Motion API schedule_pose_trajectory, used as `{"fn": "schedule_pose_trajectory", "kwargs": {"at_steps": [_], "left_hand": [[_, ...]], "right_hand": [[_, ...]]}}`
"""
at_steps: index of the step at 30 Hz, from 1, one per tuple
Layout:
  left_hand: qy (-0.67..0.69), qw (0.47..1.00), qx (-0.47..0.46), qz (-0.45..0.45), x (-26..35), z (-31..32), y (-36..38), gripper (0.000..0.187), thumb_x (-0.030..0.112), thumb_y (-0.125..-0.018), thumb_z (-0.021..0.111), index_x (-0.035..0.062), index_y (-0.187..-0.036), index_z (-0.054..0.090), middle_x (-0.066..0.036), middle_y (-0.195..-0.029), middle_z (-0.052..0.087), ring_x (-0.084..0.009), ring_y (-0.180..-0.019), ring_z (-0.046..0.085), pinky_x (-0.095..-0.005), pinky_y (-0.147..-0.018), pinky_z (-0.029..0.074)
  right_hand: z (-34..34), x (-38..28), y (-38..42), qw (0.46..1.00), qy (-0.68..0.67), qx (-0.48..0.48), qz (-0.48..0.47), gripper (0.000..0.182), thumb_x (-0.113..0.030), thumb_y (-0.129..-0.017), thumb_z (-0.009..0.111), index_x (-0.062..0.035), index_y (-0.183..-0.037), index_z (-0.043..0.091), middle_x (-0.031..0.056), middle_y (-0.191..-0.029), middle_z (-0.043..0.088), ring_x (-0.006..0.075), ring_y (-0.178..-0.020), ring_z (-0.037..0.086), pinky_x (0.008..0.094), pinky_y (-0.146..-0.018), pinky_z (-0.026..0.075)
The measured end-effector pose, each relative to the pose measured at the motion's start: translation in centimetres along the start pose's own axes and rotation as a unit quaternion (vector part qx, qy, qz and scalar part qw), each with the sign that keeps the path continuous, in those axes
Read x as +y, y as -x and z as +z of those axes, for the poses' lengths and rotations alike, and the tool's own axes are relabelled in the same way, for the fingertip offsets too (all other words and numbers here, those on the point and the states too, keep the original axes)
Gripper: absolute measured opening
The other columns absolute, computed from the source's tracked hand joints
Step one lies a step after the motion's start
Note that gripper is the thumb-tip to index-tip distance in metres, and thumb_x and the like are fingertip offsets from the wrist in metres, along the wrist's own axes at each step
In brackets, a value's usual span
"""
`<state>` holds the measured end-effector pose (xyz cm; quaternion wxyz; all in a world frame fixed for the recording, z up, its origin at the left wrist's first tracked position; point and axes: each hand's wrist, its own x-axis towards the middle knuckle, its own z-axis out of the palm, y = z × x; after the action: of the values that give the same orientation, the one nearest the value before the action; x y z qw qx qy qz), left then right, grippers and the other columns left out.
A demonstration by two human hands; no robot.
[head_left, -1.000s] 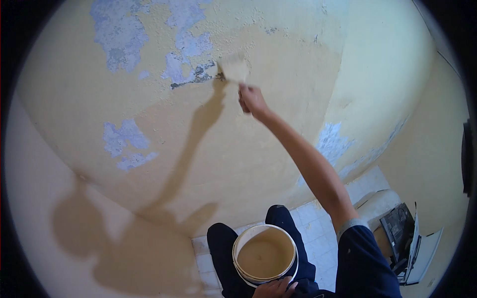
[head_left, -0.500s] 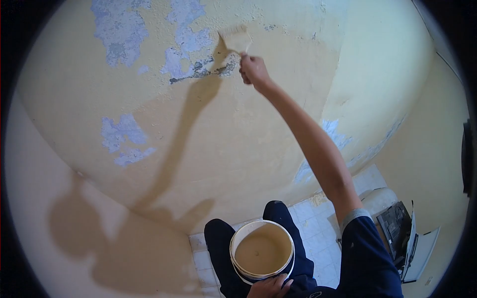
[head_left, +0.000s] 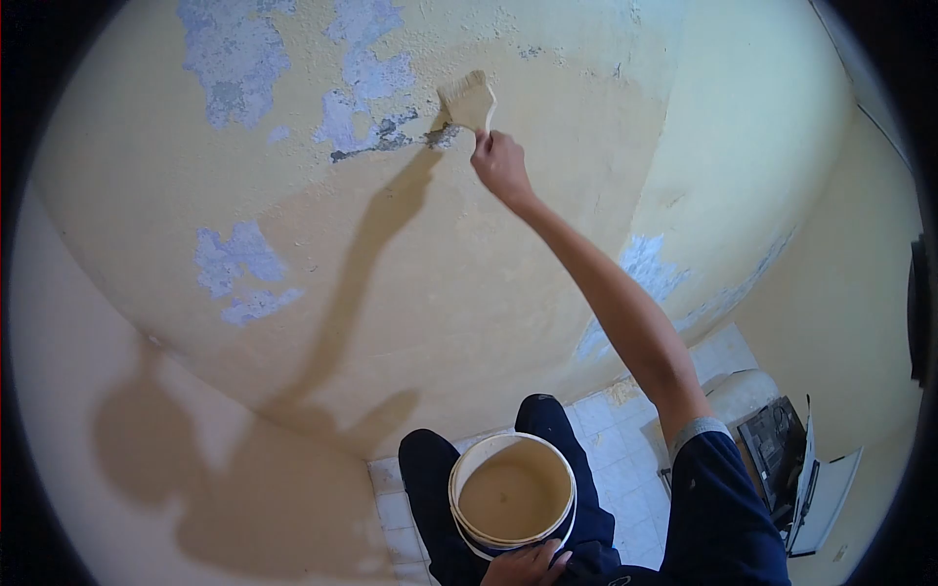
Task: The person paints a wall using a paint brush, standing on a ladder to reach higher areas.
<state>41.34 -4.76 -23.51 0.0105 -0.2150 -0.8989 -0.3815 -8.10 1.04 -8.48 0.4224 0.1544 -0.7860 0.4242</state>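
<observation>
A wide paintbrush (head_left: pixel 469 101) is gripped by its handle in my right hand (head_left: pixel 501 166), with the arm stretched out to the wall. Its bristles point up and left, at the wall surface beside a dark cracked patch (head_left: pixel 443 135). Between my thighs stands a white bucket (head_left: pixel 455 488) holding tan paint (head_left: pixel 508 500). My left hand (head_left: pixel 528 565) is at the bucket's near side, fingers curled at its rim or handle; the exact hold is partly hidden.
The yellowish wall (head_left: pixel 547 254) has rough, peeling areas and bluish-white bare patches (head_left: pixel 234 63). White floor tiles (head_left: pixel 635 479) lie below. To the right are a dark flat panel (head_left: pixel 772 444) and a pale board (head_left: pixel 826 498). My arm's shadow falls across the wall.
My right hand has moved down a little with the paintbrush, and the brush has turned so its bristles point more to the upper left. The left hand and bucket stay almost the same.
</observation>
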Motion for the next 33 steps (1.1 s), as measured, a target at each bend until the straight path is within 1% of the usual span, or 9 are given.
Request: {"fn": "schedule_pose_trajectory", "kwargs": {"at_steps": [4,8,11,13,22,26,29,31,33], "left_hand": [[-0.015,1.0,-0.019,-0.019,0.0,0.3,-0.3,0.023,0.028,-0.089,0.056,0.0063,-0.093,0.057,-0.014,-0.076,0.06,-0.0326,-0.068,0.061,-0.0406,-0.059,0.048],[-0.012,0.999,-0.031,-0.04,0.2,0.2,0.1,0.023,0.029,-0.088,0.057,0.0059,-0.093,0.058,-0.015,-0.076,0.06,-0.0318,-0.069,0.061,-0.0412,-0.06,0.048],[-0.009,0.997,-0.05,-0.056,0.4,-0.2,0.5,0.024,0.029,-0.087,0.057,0.0055,-0.093,0.058,-0.014,-0.076,0.06,-0.0314,-0.069,0.061,-0.041,-0.061,0.047],[-0.02,0.999,-0.024,-0.045,0.1,-0.3,0.1,0.025,0.029,-0.087,0.058,0.0052,-0.092,0.058,-0.014,-0.075,0.06,-0.0313,-0.069,0.061,-0.0406,-0.061,0.047],[-0.02,1.0,0.0,-0.017,0.2,0.3,-0.8,0.022,0.027,-0.087,0.058,0.0057,-0.09,0.058,-0.014,-0.073,0.061,-0.0311,-0.067,0.062,-0.0408,-0.061,0.049],[0.003,1.0,-0.009,-0.023,-0.1,0.3,-0.9,0.022,0.027,-0.086,0.058,0.0057,-0.09,0.058,-0.014,-0.074,0.061,-0.0311,-0.068,0.062,-0.0407,-0.061,0.048],[-0.004,0.999,-0.027,-0.027,0.4,-0.2,-1.1,0.022,0.027,-0.086,0.058,0.0054,-0.091,0.059,-0.014,-0.074,0.061,-0.0311,-0.068,0.062,-0.0406,-0.061,0.048],[-0.013,0.999,-0.02,-0.025,0.4,-0.4,-1.1,0.023,0.028,-0.086,0.058,0.0053,-0.092,0.059,-0.014,-0.075,0.061,-0.0311,-0.068,0.062,-0.0407,-0.062,0.048],[-0.034,0.999,0.005,-0.01,0.3,-0.4,-1.1,0.023,0.028,-0.087,0.058,0.0055,-0.09,0.058,-0.013,-0.075,0.061,-0.0307,-0.069,0.062,-0.0404,-0.063,0.048]], "right_hand": [[-2.0,-2.3,3.1,0.995,0.029,-0.094,0.024,0.027,-0.018,-0.094,0.042,0.008,-0.085,0.042,0.0303,-0.062,0.054,0.0486,-0.061,0.055,0.0546,-0.055,0.043],[-2.5,-2.6,3.0,0.998,-0.003,-0.043,0.035,0.023,-0.015,-0.093,0.043,0.0067,-0.086,0.044,0.0294,-0.063,0.056,0.0494,-0.061,0.055,0.0546,-0.055,0.044],[-2.1,-1.0,3.2,0.995,0.013,-0.081,0.048,0.022,-0.014,-0.092,0.044,0.0077,-0.086,0.044,0.0298,-0.063,0.055,0.0489,-0.061,0.055,0.0546,-0.056,0.043],[-2.7,-0.4,3.9,0.991,0.03,-0.134,0.0,0.022,-0.013,-0.093,0.043,0.0081,-0.086,0.044,0.0302,-0.062,0.054,0.0487,-0.061,0.054,0.0538,-0.057,0.041],[-4.3,-1.7,3.2,0.994,-0.038,-0.087,0.059,0.026,-0.016,-0.095,0.044,0.006,-0.081,0.043,0.0298,-0.061,0.053,0.049,-0.059,0.052,0.0537,-0.051,0.036],[-2.1,-1.4,1.9,0.999,-0.029,-0.041,0.002,0.025,-0.016,-0.094,0.045,0.0057,-0.081,0.041,0.0302,-0.061,0.053,0.0491,-0.058,0.053,0.0542,-0.05,0.037],[-0.2,-0.4,2.9,0.998,0.02,-0.062,-0.009,0.024,-0.015,-0.093,0.045,0.0063,-0.082,0.042,0.0309,-0.061,0.053,0.0494,-0.059,0.053,0.055,-0.053,0.039],[-1.1,-0.6,3.9,0.984,0.004,-0.175,-0.012,0.024,-0.014,-0.092,0.045,0.0062,-0.08,0.042,0.0317,-0.062,0.053,0.0503,-0.06,0.053,0.0553,-0.056,0.041],[-1.7,-1.3,3.8,0.987,-0.01,-0.158,-0.038,0.024,-0.013,-0.092,0.045,0.007,-0.079,0.044,0.0318,-0.062,0.054,0.0501,-0.062,0.054,0.0543,-0.057,0.042]]}}
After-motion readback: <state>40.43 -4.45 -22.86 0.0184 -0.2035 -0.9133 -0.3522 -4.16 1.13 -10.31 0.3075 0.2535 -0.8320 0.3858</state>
